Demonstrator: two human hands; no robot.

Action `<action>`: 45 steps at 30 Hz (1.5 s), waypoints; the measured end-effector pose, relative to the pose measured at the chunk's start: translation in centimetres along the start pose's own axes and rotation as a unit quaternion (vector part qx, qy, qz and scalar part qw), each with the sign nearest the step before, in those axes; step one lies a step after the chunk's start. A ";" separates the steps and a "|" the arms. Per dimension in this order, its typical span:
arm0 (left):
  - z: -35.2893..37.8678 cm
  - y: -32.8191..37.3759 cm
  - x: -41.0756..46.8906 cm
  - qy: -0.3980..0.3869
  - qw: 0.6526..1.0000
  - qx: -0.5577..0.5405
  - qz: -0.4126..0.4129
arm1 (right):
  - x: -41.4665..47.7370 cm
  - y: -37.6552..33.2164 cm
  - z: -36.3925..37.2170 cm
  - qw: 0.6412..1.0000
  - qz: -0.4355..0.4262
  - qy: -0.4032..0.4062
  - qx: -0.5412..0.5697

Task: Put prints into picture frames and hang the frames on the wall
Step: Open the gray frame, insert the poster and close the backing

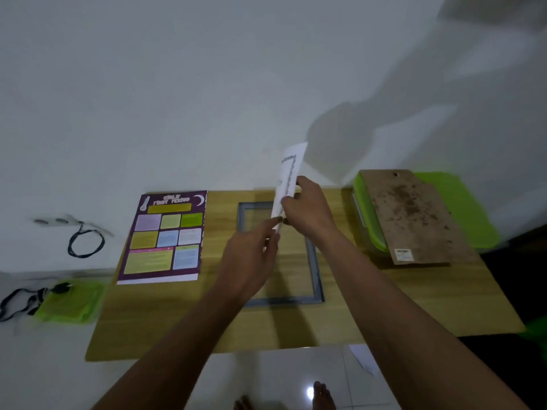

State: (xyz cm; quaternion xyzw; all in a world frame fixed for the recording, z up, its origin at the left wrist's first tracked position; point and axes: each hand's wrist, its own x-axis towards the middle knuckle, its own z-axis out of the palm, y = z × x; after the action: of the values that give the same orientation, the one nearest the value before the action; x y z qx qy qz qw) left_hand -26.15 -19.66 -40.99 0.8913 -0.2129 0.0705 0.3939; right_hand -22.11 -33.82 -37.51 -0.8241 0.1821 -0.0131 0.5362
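Holding one white print (287, 180) edge-on: left hand (251, 255) pinches bottom, right hand (307, 208) grips middle, above one grey frame (313, 261); one poster (165, 236), one backing board (414, 216).

Home rm: bare feet (324, 395) on tiled floor (281, 374); low table (148, 321).

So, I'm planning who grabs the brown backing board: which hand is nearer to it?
Right. The right hand grips the print left of the backing board; the left hand pinches the print's lower end farther left, over the grey frame.
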 end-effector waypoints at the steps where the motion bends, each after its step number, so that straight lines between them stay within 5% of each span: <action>1: 0.0 0.1 -0.1 -0.008 0.999 -0.024 -0.028 | -0.3 0.1 -0.5 1.000 0.001 0.017 0.003; 7: -1.2 -1.7 1.8 -0.009 0.958 -0.130 -0.256 | -1.6 3.1 -5.3 0.990 0.074 0.018 0.118; 10: -0.8 -3.2 2.4 -0.117 0.853 -0.314 -0.400 | -2.2 5.7 -7.2 0.986 0.104 0.009 0.131; 12: 0.2 -3.8 1.7 -0.147 0.820 -0.367 -0.413 | -2.7 7.8 -8.0 0.987 0.117 0.008 0.113; 30: 17.4 2.4 -8.1 -0.161 0.951 -0.052 -0.259 | -7.7 28.4 -15.9 0.987 0.144 -0.004 -0.077; 34: 20.2 3.2 -8.6 -0.160 0.957 -0.018 -0.243 | -6.9 30.7 -16.8 0.985 0.125 0.010 -0.121; 40: 22.7 3.3 -8.4 -0.209 0.942 0.225 -0.138 | -6.2 32.4 -17.5 0.957 0.073 0.031 -0.279; 45: 23.4 3.1 -8.2 -0.235 0.922 0.307 -0.004 | -7.2 32.5 -17.9 0.903 -0.061 -0.115 -0.409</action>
State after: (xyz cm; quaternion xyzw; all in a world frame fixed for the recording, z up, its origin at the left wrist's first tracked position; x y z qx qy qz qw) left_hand -35.81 -36.02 -57.23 0.9603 -0.2639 -0.0810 0.0399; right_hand -42.03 -58.98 -57.53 -0.9763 0.0577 0.1248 0.1669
